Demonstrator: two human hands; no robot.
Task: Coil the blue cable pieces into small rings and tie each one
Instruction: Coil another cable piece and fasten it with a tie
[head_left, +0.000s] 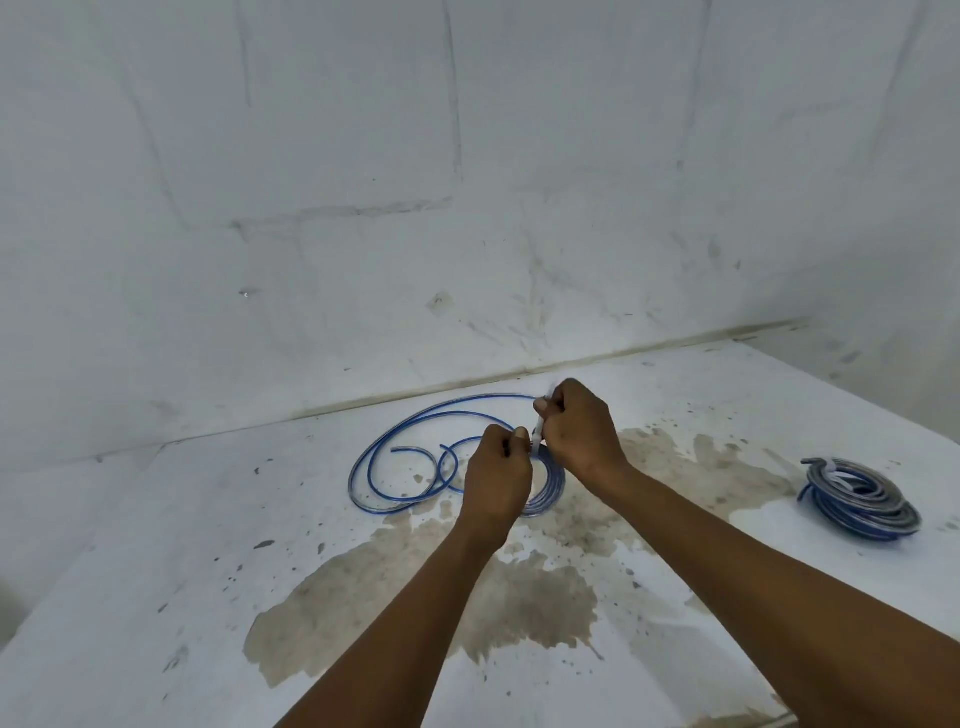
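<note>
A small ring of coiled blue cable (548, 491) lies on the white table, partly hidden under my hands. My left hand (496, 480) grips the ring at its far side with curled fingers. My right hand (579, 428) pinches a thin white tie (537, 434) that stands up from the ring between the two hands. Loose blue cable (387, 457) lies in wide loops to the left of the ring. Whether these loops join the ring cannot be told.
A pile of coiled blue cable rings (860, 501) with a white tie sits at the right of the table (182, 571). Brown stains (524, 592) spread over the table's middle. A grey wall (467, 208) rises right behind the table's far edge.
</note>
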